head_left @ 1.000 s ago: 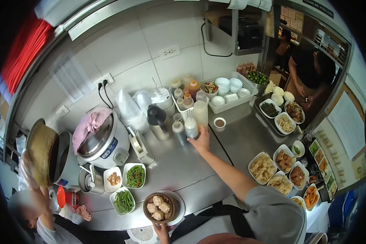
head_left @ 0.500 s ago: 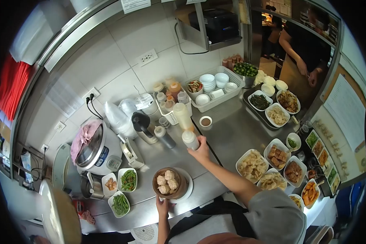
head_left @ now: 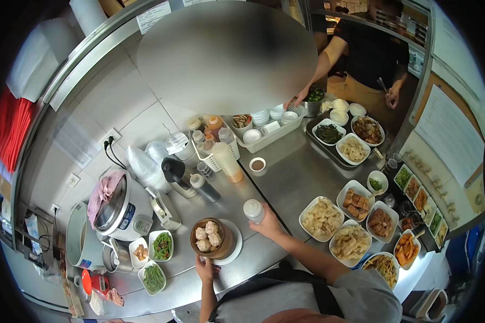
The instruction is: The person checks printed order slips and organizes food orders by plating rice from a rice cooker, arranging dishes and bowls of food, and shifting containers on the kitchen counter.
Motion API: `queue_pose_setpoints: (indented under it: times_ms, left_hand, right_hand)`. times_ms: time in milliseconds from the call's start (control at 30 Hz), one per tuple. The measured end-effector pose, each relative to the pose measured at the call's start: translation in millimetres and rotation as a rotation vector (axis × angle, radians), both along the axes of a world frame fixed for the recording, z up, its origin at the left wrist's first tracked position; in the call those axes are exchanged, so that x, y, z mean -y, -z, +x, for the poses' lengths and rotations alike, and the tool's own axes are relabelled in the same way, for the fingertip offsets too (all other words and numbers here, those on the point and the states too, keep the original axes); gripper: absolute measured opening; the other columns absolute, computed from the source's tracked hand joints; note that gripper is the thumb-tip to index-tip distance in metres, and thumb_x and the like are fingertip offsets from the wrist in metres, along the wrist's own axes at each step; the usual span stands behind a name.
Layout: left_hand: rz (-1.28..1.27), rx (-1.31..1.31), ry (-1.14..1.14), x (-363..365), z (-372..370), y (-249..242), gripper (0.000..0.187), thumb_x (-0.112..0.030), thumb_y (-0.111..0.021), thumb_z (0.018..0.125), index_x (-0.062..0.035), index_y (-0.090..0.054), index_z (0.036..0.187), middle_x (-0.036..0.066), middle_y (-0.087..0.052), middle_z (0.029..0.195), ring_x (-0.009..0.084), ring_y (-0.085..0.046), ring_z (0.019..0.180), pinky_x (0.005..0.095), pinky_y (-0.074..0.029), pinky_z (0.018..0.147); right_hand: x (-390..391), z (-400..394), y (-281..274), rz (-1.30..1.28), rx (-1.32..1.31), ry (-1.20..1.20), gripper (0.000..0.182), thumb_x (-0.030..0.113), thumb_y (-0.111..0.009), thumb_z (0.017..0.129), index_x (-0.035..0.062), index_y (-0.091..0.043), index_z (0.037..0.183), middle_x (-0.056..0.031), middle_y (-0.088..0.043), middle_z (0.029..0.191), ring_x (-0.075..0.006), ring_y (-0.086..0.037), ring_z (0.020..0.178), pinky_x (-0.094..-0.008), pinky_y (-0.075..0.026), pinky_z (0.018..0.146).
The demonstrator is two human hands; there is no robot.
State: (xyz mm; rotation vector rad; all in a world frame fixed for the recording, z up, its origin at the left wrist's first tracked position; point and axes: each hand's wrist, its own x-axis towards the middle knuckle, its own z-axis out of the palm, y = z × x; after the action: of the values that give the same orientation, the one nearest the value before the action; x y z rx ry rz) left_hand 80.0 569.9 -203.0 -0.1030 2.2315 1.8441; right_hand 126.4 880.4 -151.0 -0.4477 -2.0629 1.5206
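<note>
My right hand [head_left: 268,225] is wrapped round a squeeze bottle [head_left: 254,211] with a whitish cap, held over the steel counter right of the dumplings. My left hand [head_left: 206,267] grips the near edge of a round bamboo steamer [head_left: 227,243], thumb up against its side; some of its fingers are hidden underneath. Several pale dumplings [head_left: 208,236] sit inside the steamer, which stands on a white plate [head_left: 239,245]. Farther back stand a taller squeeze bottle [head_left: 227,161] with pale contents and a dark-filled one [head_left: 205,187].
A small cup of brown sauce [head_left: 257,164] stands behind the bottle. Dishes of green beans [head_left: 155,278] lie left, near a rice cooker [head_left: 126,207]. Bowls of fried food [head_left: 321,218] line the right. A co-worker's hand [head_left: 296,99] reaches to the white basket [head_left: 264,141].
My right hand has drawn the squeeze bottle back towards me, away from the taller bottle. My left hand stays at the steamer. The co-worker's arm now stretches to the basket. The view has shifted.
</note>
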Motion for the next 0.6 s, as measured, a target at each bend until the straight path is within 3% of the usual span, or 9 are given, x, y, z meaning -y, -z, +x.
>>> queue_pose_setpoints:
  times_ms: [133, 333, 600]
  left_hand:
    - [0.049, 0.017, 0.0, 4, -5, 6, 0.054, -0.013, -0.053, 0.091, 0.0052, -0.026, 0.134, 0.015, -0.06, 0.07, 0.0203, -0.06, 0.043, 0.0267, -0.046, 0.033]
    - [0.096, 0.031, 0.037, 8, -12, 10, 0.057, -0.009, -0.051, 0.09, 0.002, -0.021, 0.138, 0.016, -0.061, 0.075, 0.0214, -0.061, 0.045, 0.0273, -0.048, 0.035]
    - [0.147, 0.046, -0.054, 6, -13, 8, 0.054, -0.007, -0.048, 0.09, -0.0011, -0.026, 0.139, 0.014, -0.06, 0.073, 0.0211, -0.06, 0.046, 0.0287, -0.05, 0.038]
  right_hand:
    - [-3, 4, 14, 0.005, -0.053, -0.025, 0.069, 0.02, -0.076, 0.066, 0.0046, -0.042, 0.124, -0.019, -0.058, 0.112, -0.0345, -0.059, 0.104, -0.0401, -0.047, 0.089]
    - [-4, 8, 16, 0.062, -0.079, -0.009, 0.072, 0.022, -0.079, 0.066, 0.0045, -0.041, 0.124, -0.0195, -0.059, 0.111, -0.0337, -0.059, 0.104, -0.0396, -0.047, 0.088]
    - [-8, 8, 30, 0.095, -0.072, -0.024, 0.077, 0.026, -0.08, 0.066, 0.0029, -0.04, 0.127, -0.0198, -0.059, 0.111, -0.0322, -0.06, 0.103, -0.0394, -0.048, 0.087]
